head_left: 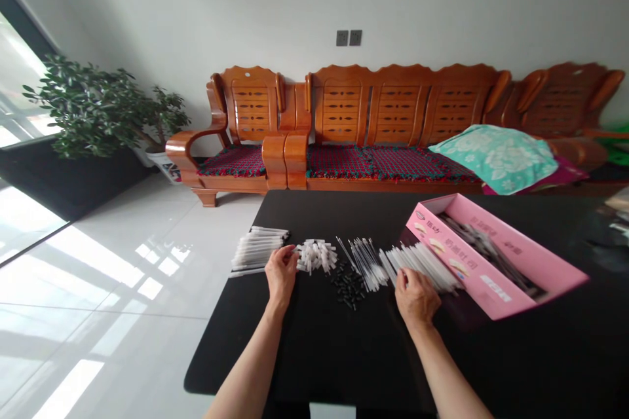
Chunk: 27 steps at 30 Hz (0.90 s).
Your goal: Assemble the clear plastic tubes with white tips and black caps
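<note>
Four kinds of loose parts lie on the black tabletop (314, 347): white tubes (258, 249), white plastic pieces (316, 255), black caps (348, 285), thin rods (366, 264). The pink box (466, 262) holds a dark batch (484, 249). The left hand (281, 273) touches the pieces, the right hand (417, 296) curls on tubes; neither grip is clear.

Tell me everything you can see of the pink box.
The pink box is an open cardboard tray with low walls, set at an angle on the black table. Its front wall carries printed text and small pictures. Inside lies a blurred heap of thin dark sticks. White tubes reach its front wall.
</note>
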Each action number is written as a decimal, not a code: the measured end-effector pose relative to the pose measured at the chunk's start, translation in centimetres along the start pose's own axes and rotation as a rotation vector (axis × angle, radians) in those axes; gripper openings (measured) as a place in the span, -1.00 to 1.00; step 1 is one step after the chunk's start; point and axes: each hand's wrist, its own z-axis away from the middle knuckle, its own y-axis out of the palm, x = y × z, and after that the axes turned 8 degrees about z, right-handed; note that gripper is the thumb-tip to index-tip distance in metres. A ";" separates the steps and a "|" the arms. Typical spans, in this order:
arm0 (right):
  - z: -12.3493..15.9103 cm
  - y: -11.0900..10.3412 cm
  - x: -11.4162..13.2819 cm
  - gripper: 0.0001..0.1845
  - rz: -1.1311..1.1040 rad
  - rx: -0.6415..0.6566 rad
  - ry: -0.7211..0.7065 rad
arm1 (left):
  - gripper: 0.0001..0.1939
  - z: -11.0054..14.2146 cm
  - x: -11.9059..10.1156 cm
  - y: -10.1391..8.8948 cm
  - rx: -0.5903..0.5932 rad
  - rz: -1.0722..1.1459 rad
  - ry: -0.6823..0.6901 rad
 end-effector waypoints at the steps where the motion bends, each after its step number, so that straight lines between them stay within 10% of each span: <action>1: 0.0 0.0 0.0 -0.72 -0.003 -0.001 -0.009 | -0.73 0.0 0.2 -0.9 -0.019 -0.019 0.019; 11: 0.1 0.2 -0.1 -0.74 -0.014 -0.022 -0.040 | -0.85 -0.7 2.0 -7.7 0.073 -0.617 0.105; 27: -0.5 -1.2 1.2 -0.67 -0.170 0.056 0.037 | -0.81 0.1 1.0 -8.9 0.260 -0.642 0.210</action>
